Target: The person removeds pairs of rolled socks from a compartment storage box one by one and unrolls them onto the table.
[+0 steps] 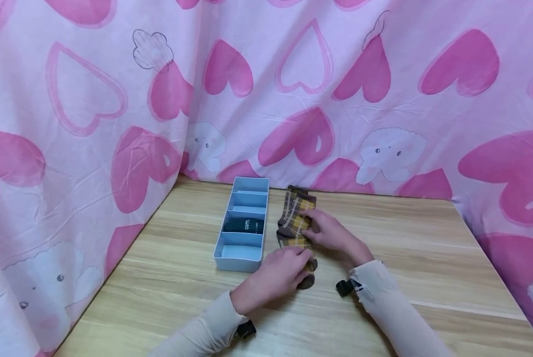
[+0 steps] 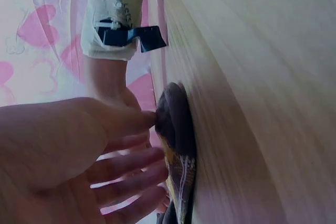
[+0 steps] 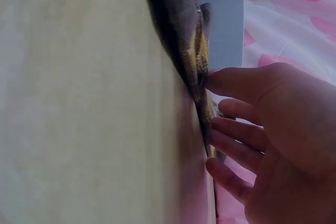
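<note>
Brown and yellow plaid socks (image 1: 293,218) lie flat on the table, overlapping, just right of a blue divided box (image 1: 239,265). My left hand (image 1: 281,272) touches the near part of the socks from above. In the left wrist view, its thumb and straight fingers (image 2: 142,174) rest on the dark end and the plaid part of a sock (image 2: 177,121). Farther back, my right hand (image 1: 333,233) rests on the socks' right side. The right wrist view shows its loosely spread fingers (image 3: 239,135) touching the plaid fabric (image 3: 202,51). Both hands partly cover the socks.
One compartment of the box holds a dark folded cloth item (image 1: 237,225) with white lettering. The wooden table (image 1: 427,258) meets a pink heart-patterned curtain (image 1: 293,99) at the back and sides. Black straps (image 1: 344,288) hang from both sleeves.
</note>
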Demonstrator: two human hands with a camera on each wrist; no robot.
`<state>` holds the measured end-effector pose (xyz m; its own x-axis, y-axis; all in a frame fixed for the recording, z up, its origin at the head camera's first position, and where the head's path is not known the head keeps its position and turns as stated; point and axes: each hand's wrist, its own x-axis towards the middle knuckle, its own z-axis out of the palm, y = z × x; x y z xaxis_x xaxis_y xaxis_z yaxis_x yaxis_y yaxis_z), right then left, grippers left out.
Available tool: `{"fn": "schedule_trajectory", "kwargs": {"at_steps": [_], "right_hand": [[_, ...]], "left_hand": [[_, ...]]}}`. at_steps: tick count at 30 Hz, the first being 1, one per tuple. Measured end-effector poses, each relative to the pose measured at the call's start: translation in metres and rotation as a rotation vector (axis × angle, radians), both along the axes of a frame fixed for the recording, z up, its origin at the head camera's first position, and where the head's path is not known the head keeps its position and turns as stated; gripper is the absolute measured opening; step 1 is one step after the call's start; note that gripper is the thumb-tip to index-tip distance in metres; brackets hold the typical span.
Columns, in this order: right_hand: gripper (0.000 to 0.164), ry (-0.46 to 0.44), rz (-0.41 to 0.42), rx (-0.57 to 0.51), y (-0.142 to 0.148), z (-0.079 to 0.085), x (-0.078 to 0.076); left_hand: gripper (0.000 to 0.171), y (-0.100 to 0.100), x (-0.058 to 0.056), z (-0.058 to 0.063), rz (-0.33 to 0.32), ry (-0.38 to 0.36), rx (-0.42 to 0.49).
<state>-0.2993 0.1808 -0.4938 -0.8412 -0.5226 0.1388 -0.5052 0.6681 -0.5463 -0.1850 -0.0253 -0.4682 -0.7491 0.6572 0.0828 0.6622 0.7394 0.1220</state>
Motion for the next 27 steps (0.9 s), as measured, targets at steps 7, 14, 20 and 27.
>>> {"fn": "schedule_trajectory", "kwargs": {"at_steps": [7,14,20,27], "right_hand": [[0.068,0.022,-0.029,0.019,-0.002,0.001,0.004],[0.036,0.078,-0.029,0.056,-0.003,0.0,0.005],[0.03,0.088,0.001,0.068,0.002,-0.003,0.005],[0.041,0.028,0.012,0.067,0.005,0.0,0.007]], "left_hand": [[0.041,0.001,-0.006,0.0,0.183,0.18,-0.028],[0.051,0.011,-0.022,-0.001,0.285,0.175,-0.022],[0.058,0.014,-0.04,-0.009,0.379,0.053,0.034],[0.067,0.014,-0.048,-0.014,0.428,-0.028,0.078]]}}
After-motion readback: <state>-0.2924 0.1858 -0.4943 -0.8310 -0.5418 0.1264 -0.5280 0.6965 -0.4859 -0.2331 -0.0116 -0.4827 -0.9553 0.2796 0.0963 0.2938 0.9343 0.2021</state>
